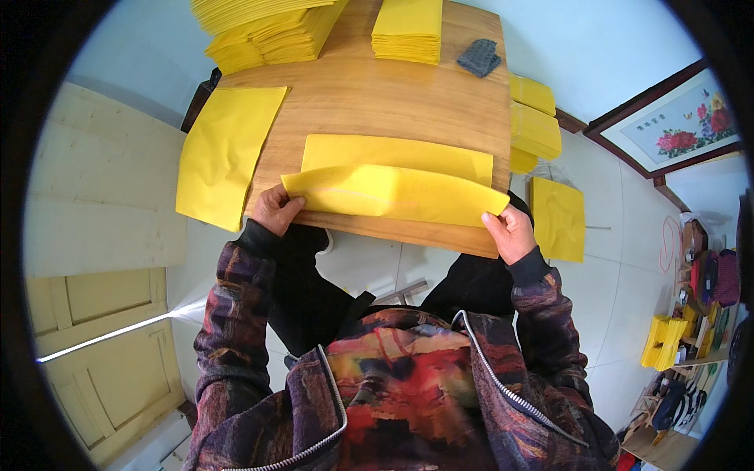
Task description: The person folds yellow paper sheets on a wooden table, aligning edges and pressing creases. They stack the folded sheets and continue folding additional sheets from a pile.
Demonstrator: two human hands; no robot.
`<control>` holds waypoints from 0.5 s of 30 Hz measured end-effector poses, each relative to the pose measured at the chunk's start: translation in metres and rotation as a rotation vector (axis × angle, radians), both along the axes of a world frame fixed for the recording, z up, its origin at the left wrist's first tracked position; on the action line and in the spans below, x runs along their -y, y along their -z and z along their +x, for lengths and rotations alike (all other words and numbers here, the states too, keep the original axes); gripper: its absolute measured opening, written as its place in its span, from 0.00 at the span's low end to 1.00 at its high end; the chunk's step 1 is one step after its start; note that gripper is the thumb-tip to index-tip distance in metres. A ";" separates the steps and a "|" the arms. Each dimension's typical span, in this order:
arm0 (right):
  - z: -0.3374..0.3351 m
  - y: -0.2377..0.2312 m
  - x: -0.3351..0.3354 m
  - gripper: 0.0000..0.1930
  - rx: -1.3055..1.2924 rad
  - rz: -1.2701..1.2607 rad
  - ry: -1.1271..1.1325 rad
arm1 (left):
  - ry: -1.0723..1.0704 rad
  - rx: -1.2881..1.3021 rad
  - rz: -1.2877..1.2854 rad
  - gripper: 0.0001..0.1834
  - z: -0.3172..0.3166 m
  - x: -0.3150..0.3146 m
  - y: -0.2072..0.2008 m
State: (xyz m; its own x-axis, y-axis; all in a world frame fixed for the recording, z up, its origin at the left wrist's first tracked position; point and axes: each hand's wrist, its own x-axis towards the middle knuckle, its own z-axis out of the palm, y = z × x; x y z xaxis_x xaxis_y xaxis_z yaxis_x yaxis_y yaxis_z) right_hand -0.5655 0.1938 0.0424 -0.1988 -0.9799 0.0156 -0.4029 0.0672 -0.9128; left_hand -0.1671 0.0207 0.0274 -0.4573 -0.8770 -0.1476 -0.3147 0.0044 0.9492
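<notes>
- Held piece: a yellow sheet (pixel 393 191), stretched sideways over the near edge of a wooden table (pixel 377 102), its middle slightly raised.
- Left hand (pixel 275 210): fingers closed on the sheet's left end, thumb on top.
- Right hand (pixel 510 233): fingers pinching the sheet's right end, thumb on the near face.
- Directly behind it, a flat yellow panel (pixel 397 151) lies on the wood; whether the two are one piece cannot be determined.
- Table surface: brown, visible grain. A loose yellow sheet (pixel 228 153) overhangs the left edge. At the far side stand a tall yellow stack (pixel 267 41), a smaller stack (pixel 407 33) and a crumpled grey cloth (pixel 479 57).
- Beyond the right edge: yellow bundles (pixel 536 129) and, nearer, another yellow piece (pixel 558 218).
- Room: pale tiled floor (pixel 605 290); framed flower picture (pixel 683 118) on the right; cream panelled door (pixel 114 345) and pale board (pixel 110 180) on the left; cluttered shelving (pixel 683 363) at far right.
</notes>
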 end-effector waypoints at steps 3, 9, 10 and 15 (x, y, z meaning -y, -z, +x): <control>0.004 0.011 0.007 0.09 -0.031 0.009 0.122 | 0.011 0.093 -0.011 0.11 -0.007 0.007 0.001; 0.013 0.006 0.010 0.13 -0.249 0.073 0.265 | -0.145 0.295 -0.237 0.08 -0.018 0.006 0.011; 0.014 0.003 0.010 0.13 -0.278 0.077 0.275 | -0.165 0.271 -0.236 0.09 -0.020 0.006 0.012; 0.019 -0.003 0.014 0.12 -0.407 0.107 0.321 | -0.189 0.398 -0.331 0.11 -0.025 0.003 0.006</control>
State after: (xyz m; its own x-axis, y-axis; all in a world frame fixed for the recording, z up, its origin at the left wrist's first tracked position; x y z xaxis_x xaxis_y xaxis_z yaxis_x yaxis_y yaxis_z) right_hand -0.5463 0.1794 0.0454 -0.4880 -0.8709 0.0577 -0.6670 0.3295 -0.6682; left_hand -0.1916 0.0172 0.0214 -0.2522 -0.9674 0.0209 -0.6731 0.1909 0.7145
